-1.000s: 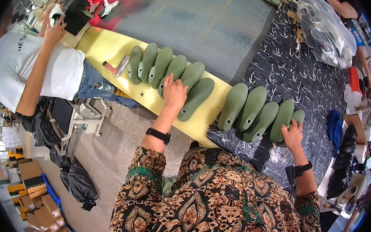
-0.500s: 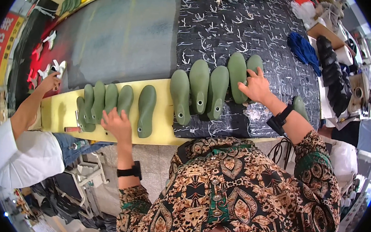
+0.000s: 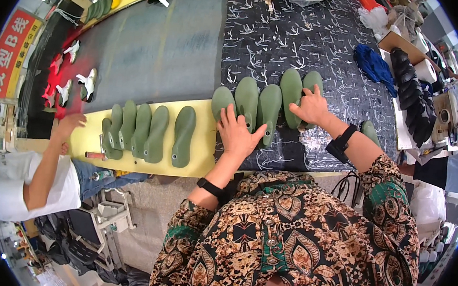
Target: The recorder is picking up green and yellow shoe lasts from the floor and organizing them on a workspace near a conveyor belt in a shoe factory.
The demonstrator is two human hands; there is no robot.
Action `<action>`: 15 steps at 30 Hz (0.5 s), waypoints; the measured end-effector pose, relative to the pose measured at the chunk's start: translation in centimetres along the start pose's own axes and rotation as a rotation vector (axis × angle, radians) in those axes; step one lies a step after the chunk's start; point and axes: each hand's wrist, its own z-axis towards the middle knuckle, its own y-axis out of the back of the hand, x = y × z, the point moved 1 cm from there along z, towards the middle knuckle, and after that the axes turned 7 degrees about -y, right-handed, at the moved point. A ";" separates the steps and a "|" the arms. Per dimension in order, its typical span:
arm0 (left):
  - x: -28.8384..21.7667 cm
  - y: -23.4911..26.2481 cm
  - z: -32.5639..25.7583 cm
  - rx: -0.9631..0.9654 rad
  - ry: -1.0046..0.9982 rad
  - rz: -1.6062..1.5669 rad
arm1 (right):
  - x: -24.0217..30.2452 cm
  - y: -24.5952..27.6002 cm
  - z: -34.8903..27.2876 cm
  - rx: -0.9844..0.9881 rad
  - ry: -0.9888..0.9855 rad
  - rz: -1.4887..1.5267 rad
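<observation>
Several green shoe lasts lie side by side at the near edge of the bench, toes pointing away. My left hand (image 3: 239, 134), fingers spread, reaches over the heel end of the leftmost shoe last (image 3: 223, 98) in the right-hand group; its thumb is by a neighbouring shoe last (image 3: 269, 107). At the right end of that group my right hand (image 3: 313, 107) lies with fingers apart, thumb over one shoe last (image 3: 291, 94) and fingertips on the shoe last (image 3: 313, 81) beside it. Whether either hand presses on them is hard to see. Another row of shoe lasts (image 3: 157, 129) lies to the left.
A co-worker's hand (image 3: 70, 125) is at the far left, near white shoes (image 3: 87, 84) on the belt (image 3: 156, 46). A tool with a reddish handle (image 3: 95, 155) lies on the yellow edge. Right of my hands are a lone shoe last (image 3: 370, 131) and blue cloth (image 3: 375, 66).
My left hand has moved right, from the left row of shoe lasts to the right-hand group. My right hand stays almost in place. The co-worker's hand has dropped nearer the bench edge.
</observation>
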 end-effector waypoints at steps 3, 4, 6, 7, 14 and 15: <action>-0.1 -1.8 1.0 -0.035 0.021 0.049 | -0.1 -0.7 0.5 -0.005 -0.013 0.001; 0.5 -2.2 0.8 -0.063 0.039 0.056 | 0.0 -0.8 0.4 -0.036 -0.015 0.012; 1.4 -1.9 0.7 -0.035 0.081 0.057 | 0.0 -0.4 0.3 0.004 -0.024 0.022; 2.3 -2.2 0.3 -0.038 0.114 -0.021 | 0.2 -0.3 0.4 0.044 -0.040 0.030; 7.7 1.2 -3.5 -0.088 0.211 -0.053 | 1.8 -1.2 -1.2 -0.009 0.009 0.102; 8.5 1.5 -3.8 -0.089 0.252 -0.070 | 2.1 -1.0 -1.4 -0.002 0.000 0.086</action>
